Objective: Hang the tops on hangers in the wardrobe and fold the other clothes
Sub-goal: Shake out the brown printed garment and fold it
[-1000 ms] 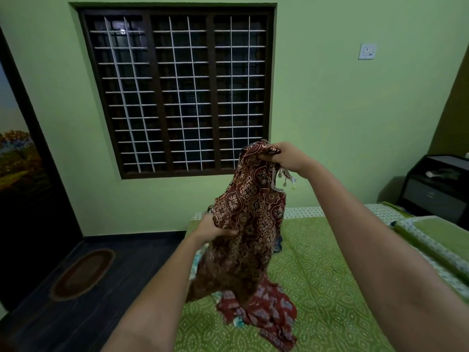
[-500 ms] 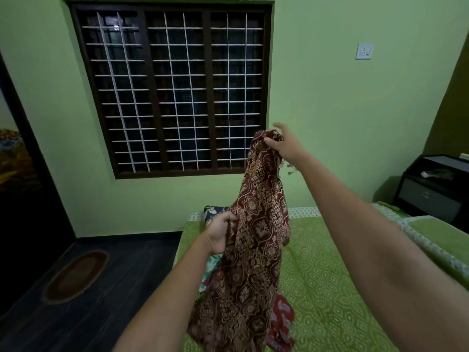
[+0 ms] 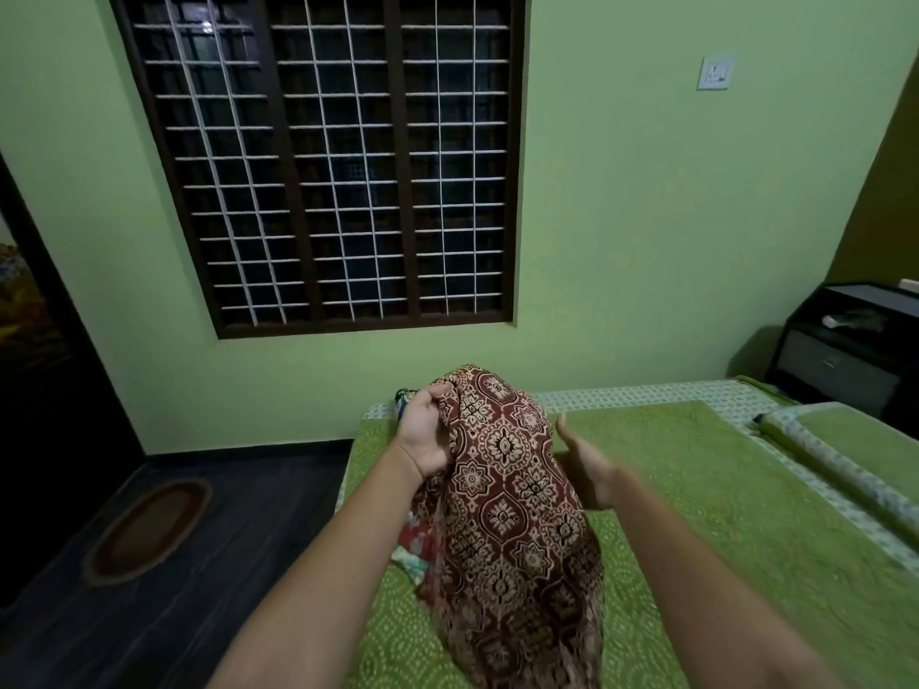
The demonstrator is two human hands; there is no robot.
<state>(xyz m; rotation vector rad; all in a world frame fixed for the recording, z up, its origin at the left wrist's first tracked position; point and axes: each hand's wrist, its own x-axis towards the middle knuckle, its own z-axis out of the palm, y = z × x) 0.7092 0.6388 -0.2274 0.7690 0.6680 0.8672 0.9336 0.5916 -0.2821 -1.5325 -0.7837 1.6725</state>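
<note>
One green bedspread (image 3: 696, 489) beneath a barred window (image 3: 328, 161), green wall (image 3: 646, 216).

Garment (image 3: 507, 494) printed maroon with cream medallion motifs. Bedspread (image 3: 706, 499) patterned green with pale dotted rings. Wall (image 3: 646, 216) painted light green. Window frame (image 3: 298, 166) dark brown, grille white. Cloth (image 3: 415, 549) underneath possibly red-teal floral, partly hidden.

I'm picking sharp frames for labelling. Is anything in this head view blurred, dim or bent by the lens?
In the head view, the right hand is smeared by motion, its fingers indistinct; the left hand gripping the patterned garment is sharp. The garment's lower hem is slightly soft. The room is dim, the doorway at left nearly black. The wide lens bows the window frame.
</note>
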